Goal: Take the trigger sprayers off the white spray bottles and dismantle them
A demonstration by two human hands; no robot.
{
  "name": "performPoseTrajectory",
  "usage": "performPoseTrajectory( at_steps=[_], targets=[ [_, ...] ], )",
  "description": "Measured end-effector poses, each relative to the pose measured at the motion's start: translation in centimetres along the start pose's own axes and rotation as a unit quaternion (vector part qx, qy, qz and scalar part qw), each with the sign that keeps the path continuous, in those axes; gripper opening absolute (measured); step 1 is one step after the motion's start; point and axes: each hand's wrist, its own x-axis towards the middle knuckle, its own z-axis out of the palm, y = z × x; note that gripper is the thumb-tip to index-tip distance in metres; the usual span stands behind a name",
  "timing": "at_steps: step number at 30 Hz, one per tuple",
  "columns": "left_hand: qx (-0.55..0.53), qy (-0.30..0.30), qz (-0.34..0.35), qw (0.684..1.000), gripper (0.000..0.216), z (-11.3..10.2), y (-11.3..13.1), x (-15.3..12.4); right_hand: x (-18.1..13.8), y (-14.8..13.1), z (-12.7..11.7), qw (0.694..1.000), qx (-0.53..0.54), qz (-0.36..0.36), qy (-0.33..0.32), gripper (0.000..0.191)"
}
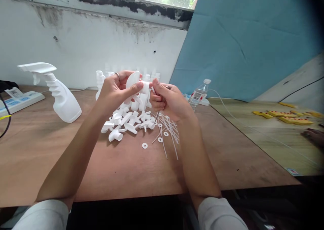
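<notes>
My left hand [121, 88] is closed around a white spray trigger head [133, 79], its ribbed collar turned to the right. Close beside the collar, my right hand [168, 100] is closed, with thumb and forefinger pinching at a small white piece that I cannot make out clearly. A thin dark metal tool [156, 118] sticks out below the fingers of that hand. Under both hands lies a heap of white trigger heads and parts [130, 120]. Thin white dip tubes [170, 130] are scattered to its right, among several white ring washers [144, 145].
An assembled white spray bottle [65, 100] stands at the left, near a power strip [24, 102]. White bottles [99, 80] line the wall. A clear water bottle [199, 94] stands behind my right hand. Yellow pieces [295, 119] and another person's hand [314, 135] are at far right.
</notes>
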Motion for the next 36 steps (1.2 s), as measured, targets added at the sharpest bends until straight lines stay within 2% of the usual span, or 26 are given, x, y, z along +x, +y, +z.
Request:
performPoseTrajectory(
  at_steps=[5,11,13,17,21,24,26,28,31,34,36],
  targets=[
    [-0.062,0.038,-0.007,0.997,0.030,-1.1,0.2,0.7,-0.5,-0.7,-3.3,0.991,-0.092,-0.007,0.094,0.025],
    [-0.179,0.066,-0.060,0.980,0.011,-1.8,1.2,1.0,0.0,0.9,-8.3,0.953,-0.185,0.129,0.205,0.009],
    [-0.218,0.071,-0.077,0.970,0.008,-1.8,1.3,1.0,0.5,1.9,-9.3,0.934,-0.223,0.144,0.240,0.010],
    [-0.260,0.073,-0.112,0.956,0.010,-1.8,1.4,1.1,1.7,3.1,-10.2,0.899,-0.284,0.073,0.326,0.013],
    [-0.260,0.071,-0.126,0.955,0.013,-1.5,1.2,1.0,2.3,2.5,-9.7,0.867,-0.321,-0.070,0.374,0.031],
    [-0.242,0.065,-0.146,0.957,0.015,-1.1,0.7,1.1,1.5,1.1,-7.4,0.859,-0.297,-0.187,0.372,0.046],
    [-0.232,0.064,-0.162,0.957,0.016,-0.9,0.1,1.2,0.5,0.0,-5.0,0.858,-0.291,-0.218,0.362,0.056],
    [-0.222,0.070,-0.172,0.957,0.016,-0.7,-0.5,1.2,-0.6,-0.9,-2.5,0.879,-0.284,-0.199,0.327,0.066],
    [-0.209,0.087,-0.174,0.958,0.019,-0.5,-1.3,1.3,-2.0,-2.0,0.1,0.918,-0.265,-0.175,0.236,0.067],
    [-0.195,0.103,-0.170,0.960,0.020,-0.3,-1.7,1.4,-2.6,-2.5,1.2,0.936,-0.265,-0.173,0.152,0.059],
    [-0.181,0.119,-0.160,0.963,0.019,-0.1,-1.7,1.4,-2.6,-2.5,1.4,0.936,-0.271,-0.184,0.130,0.053]
  ],
)
